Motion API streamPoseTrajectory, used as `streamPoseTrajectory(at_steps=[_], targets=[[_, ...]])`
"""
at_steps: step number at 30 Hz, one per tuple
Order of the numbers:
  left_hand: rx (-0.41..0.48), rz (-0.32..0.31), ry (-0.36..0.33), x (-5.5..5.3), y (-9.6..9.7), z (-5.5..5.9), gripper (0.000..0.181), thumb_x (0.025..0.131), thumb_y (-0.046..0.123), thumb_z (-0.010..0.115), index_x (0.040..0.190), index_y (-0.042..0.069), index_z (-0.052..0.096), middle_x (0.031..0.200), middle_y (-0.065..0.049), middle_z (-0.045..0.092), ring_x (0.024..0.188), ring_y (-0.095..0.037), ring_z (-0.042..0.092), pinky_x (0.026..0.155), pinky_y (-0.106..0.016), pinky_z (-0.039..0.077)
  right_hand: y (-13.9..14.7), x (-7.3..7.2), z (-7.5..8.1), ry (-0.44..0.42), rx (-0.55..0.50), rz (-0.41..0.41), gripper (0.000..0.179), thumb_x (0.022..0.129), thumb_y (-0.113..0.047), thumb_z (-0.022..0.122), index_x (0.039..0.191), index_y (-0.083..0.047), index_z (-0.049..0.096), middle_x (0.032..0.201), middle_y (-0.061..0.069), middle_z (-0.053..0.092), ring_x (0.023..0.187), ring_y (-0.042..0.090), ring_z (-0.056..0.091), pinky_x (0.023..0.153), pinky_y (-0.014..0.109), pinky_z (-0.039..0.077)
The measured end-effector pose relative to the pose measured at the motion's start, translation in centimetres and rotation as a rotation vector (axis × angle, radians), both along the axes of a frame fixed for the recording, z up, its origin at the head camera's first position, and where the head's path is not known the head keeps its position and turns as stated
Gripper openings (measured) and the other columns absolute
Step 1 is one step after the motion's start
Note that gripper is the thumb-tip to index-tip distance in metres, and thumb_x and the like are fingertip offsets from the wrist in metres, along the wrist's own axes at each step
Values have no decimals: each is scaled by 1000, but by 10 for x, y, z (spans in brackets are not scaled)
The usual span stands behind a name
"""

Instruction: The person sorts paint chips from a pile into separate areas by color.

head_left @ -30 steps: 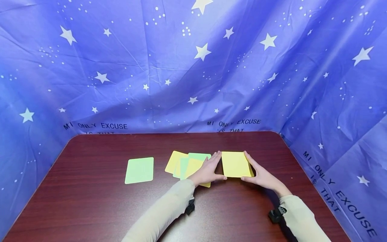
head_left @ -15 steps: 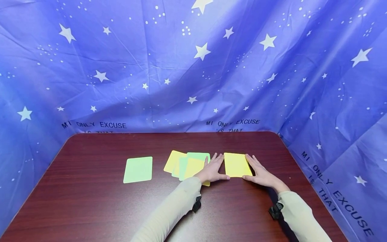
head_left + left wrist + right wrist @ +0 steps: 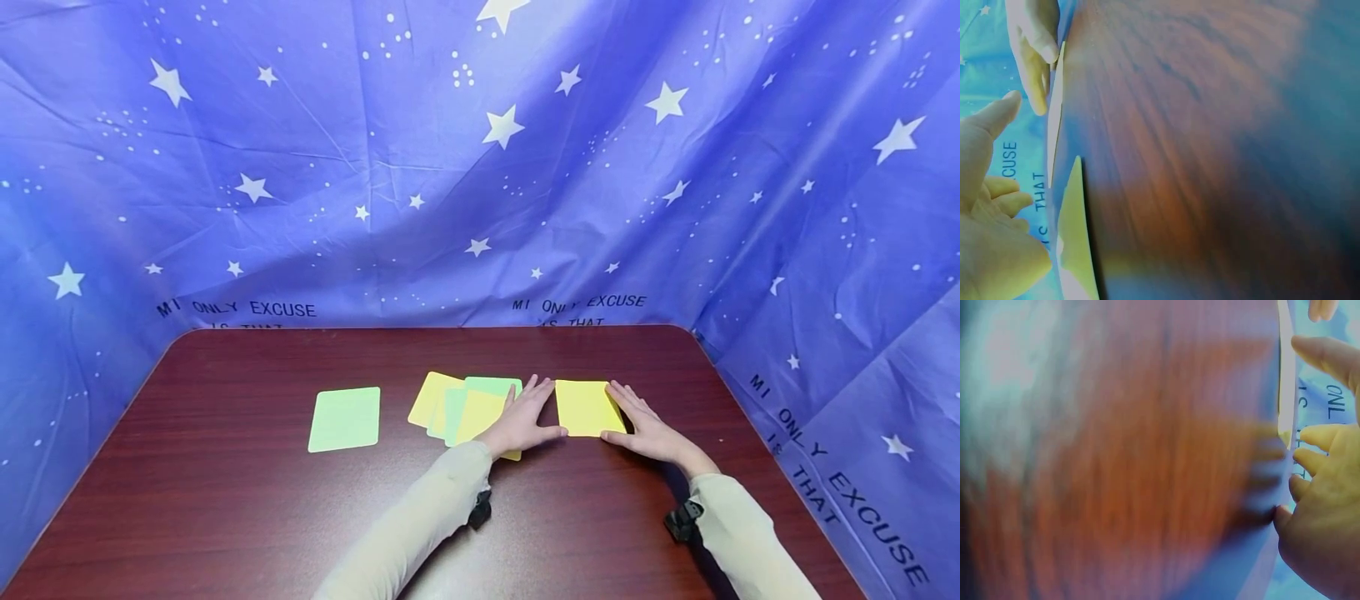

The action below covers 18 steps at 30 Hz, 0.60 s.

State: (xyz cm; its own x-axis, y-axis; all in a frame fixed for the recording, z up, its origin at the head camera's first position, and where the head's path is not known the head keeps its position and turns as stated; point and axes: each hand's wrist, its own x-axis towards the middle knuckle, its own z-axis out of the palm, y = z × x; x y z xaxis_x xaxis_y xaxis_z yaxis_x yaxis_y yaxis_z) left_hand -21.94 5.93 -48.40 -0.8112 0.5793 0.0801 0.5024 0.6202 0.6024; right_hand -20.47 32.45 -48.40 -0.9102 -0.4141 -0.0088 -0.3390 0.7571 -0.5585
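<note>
A yellow square card (image 3: 581, 408) lies on the dark red table between both hands. My left hand (image 3: 519, 421) is spread at its left side, fingertips by the upper left corner and thumb near the lower left one. Beneath that hand and wrist, a fan of overlapping yellow and green cards (image 3: 457, 408) is partly covered. On the other side, my right hand (image 3: 651, 429) touches the yellow card's right edge with extended fingers, its thumb at the lower right corner. In the right wrist view the card (image 3: 1285, 375) shows edge-on beside the thumb.
A single light green card (image 3: 345, 419) lies apart on the left of the table (image 3: 240, 517). Blue cloth (image 3: 420, 167) with white stars hangs behind the table and along both sides. Each wrist carries a small black device.
The yellow card has settled flatter and a little farther right, after seeming slightly raised in the right hand. The left hand has shifted slightly right. The other cards lie as before.
</note>
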Motion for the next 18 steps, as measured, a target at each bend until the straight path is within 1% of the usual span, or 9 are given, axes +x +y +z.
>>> streamPoseTrajectory(at_steps=[3, 5, 6, 7, 9, 12, 13, 14, 18], targets=[[15, -17, 5, 5, -12, 2, 82, 88, 38, 69, 149, -1, 31, 154, -15, 31, 145, -29, 16, 113, -57, 8, -5, 2, 0, 1, -34, 4, 85, 86, -28, 70, 148, 10, 25, 153, 31, 17, 140, 51, 7, 107, 66, 10], [6, -31, 5, 8, -21, 3, 81, 89, 38, 69, 149, -1, 31, 154, -15, 30, 145, -29, 15, 113, -56, 8, -9, 5, 1, 3, -61, 8, 85, 86, -27, 71, 148, 9, 26, 153, 30, 17, 140, 50, 6, 107, 66, 11], [0, -32, 23, 9, -25, 0, 82, 88, 39, 69, 149, 0, 31, 154, -15, 30, 145, -28, 15, 113, -56, 8, -11, 6, 1, 3, -71, 9, 86, 85, -27, 72, 148, 8, 25, 154, 30, 17, 140, 50, 6, 107, 66, 11], [-9, -35, 28, 10, -30, 0, 82, 88, 39, 68, 149, 0, 31, 155, -15, 29, 145, -29, 15, 113, -56, 8, -13, 8, 2, 5, -79, 9, 86, 85, -26, 72, 148, 8, 25, 154, 30, 16, 140, 50, 6, 108, 65, 12], [-11, -37, 30, 11, -38, 0, 82, 89, 39, 69, 149, -1, 31, 155, -16, 28, 145, -30, 15, 113, -57, 8, -18, 11, 3, 14, -101, 13, 85, 85, -25, 73, 148, 8, 26, 154, 30, 16, 140, 49, 6, 112, 57, 11], [-22, -30, 43, 10, -50, 0, 82, 88, 38, 69, 149, -2, 30, 155, -18, 27, 144, -32, 15, 112, -58, 9, -26, 14, 4, 21, -125, 27, 86, 84, -23, 74, 149, 6, 26, 154, 30, 15, 141, 49, 6, 113, 50, 10], [-28, -31, 30, 11, -54, 3, 82, 89, 37, 69, 149, -2, 30, 155, -18, 26, 144, -34, 15, 112, -59, 9, -29, 14, 5, 30, -130, 35, 87, 83, -23, 74, 149, 6, 26, 154, 30, 15, 141, 48, 7, 113, 46, 10], [-34, -29, 34, 11, -59, 3, 81, 89, 37, 69, 149, -2, 30, 155, -19, 26, 144, -34, 16, 111, -60, 9, -32, 14, 5, 35, -136, 43, 87, 83, -23, 74, 149, 6, 26, 154, 29, 16, 141, 48, 8, 113, 43, 10], [-53, -18, 50, 11, -75, 2, 81, 88, 36, 69, 149, -1, 31, 154, -19, 27, 143, -35, 17, 110, -61, 10, -42, 15, 8, 39, -141, 59, 89, 82, -22, 75, 151, 4, 24, 155, 27, 18, 142, 44, 11, 113, 38, 11]])
